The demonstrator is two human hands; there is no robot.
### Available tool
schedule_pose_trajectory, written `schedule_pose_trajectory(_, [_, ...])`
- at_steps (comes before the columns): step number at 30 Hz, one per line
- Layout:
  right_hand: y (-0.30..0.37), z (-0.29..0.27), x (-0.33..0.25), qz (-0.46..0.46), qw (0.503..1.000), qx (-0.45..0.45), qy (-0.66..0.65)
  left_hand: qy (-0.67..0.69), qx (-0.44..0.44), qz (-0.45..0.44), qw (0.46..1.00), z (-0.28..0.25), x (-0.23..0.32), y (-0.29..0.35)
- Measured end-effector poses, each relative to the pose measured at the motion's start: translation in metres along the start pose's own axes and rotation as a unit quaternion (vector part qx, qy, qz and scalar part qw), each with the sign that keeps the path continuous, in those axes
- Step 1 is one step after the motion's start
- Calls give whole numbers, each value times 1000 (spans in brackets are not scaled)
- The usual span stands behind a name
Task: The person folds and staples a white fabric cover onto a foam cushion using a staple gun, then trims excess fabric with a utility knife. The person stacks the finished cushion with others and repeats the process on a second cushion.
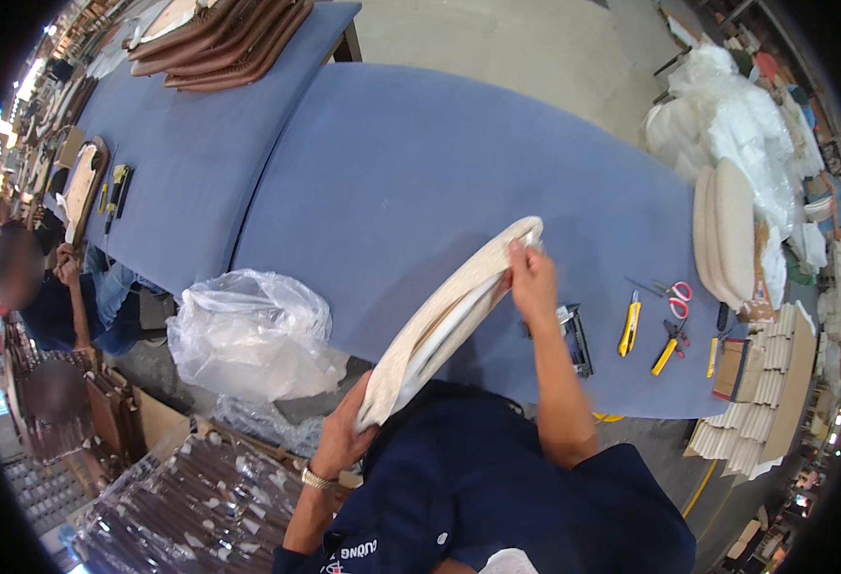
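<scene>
The left hand [344, 430] and the right hand [532, 277] each have their grip closed on a cream pad [436, 308], which slants between them across the near edge of the blue worktop [411, 163]. The left hand grasps the pad's lower end, close to the person's dark shirt [497, 469]; the right hand pinches its upper end, farther out over the worktop. The pad is turned on its side, and a white and tan inside shows along the long opening facing the person. Whether it touches the worktop cannot be told. A watch [315, 478] circles the left wrist. Beside the right forearm, partly hidden by it, lies a black tool [578, 342]. Farther right lie a yellow cutter [630, 325], red-handled scissors [679, 299] and yellow-handled pliers [667, 352]. At the worktop's right end, cream cushions [726, 230] stand side by side, near white plastic [726, 124]. A clear bag [253, 335] bulges at the near left edge. On a second blue table [181, 163] to the left sits a stack of brown pads [219, 53]. A co-worker [105, 311] is at that table's left side.
</scene>
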State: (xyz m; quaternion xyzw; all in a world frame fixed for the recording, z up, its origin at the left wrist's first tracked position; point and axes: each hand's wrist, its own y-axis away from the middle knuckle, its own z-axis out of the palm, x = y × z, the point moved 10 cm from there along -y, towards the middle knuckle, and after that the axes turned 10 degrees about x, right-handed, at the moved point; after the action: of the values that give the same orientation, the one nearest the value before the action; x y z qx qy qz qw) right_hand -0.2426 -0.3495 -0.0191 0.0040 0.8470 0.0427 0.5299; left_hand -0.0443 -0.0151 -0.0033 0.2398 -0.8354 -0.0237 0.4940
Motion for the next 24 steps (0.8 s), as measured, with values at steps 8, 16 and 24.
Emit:
schedule_pose_trajectory(8, [39,-7,58,142,959,-1,-246,-30,-126,-24,991,-36,-36,-79])
schedule_pose_trajectory(16, [34,4,33,64,983,-16,-173,11,-186,122,975,164,83,-303])
schedule_pose_trajectory(24, [31,5,40,71,976,6,-207,222,-357,-34,907,205,91,-276])
